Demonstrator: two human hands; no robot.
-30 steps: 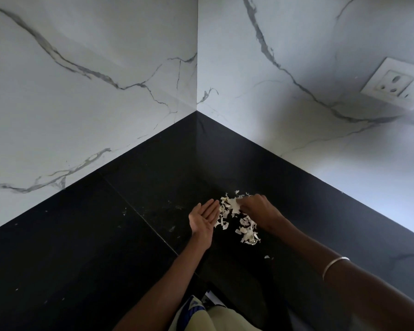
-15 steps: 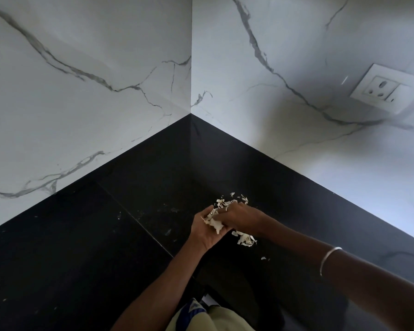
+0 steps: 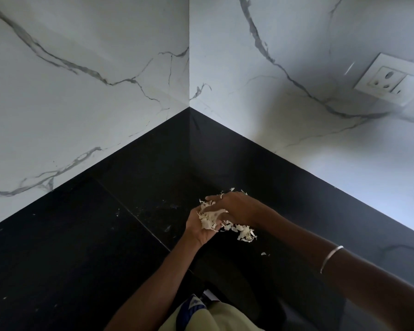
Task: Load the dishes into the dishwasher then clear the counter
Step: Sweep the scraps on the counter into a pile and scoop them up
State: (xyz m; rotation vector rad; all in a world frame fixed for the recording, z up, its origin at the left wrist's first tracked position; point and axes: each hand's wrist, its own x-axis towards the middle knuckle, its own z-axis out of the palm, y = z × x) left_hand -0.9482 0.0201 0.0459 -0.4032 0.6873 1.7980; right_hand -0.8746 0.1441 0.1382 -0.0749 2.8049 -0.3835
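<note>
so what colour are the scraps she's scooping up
Pale cream scraps, seen in the head view against the black counter.

The right hand (image 3: pixel 234 209) covered much of the pale scraps (image 3: pixel 210 219) cupped in the left hand (image 3: pixel 198 226), so their kind was unclear. Specks on the worktop (image 3: pixel 81 247) were too small to identify. The wall socket (image 3: pixel 390 82) looked blurred.
</note>
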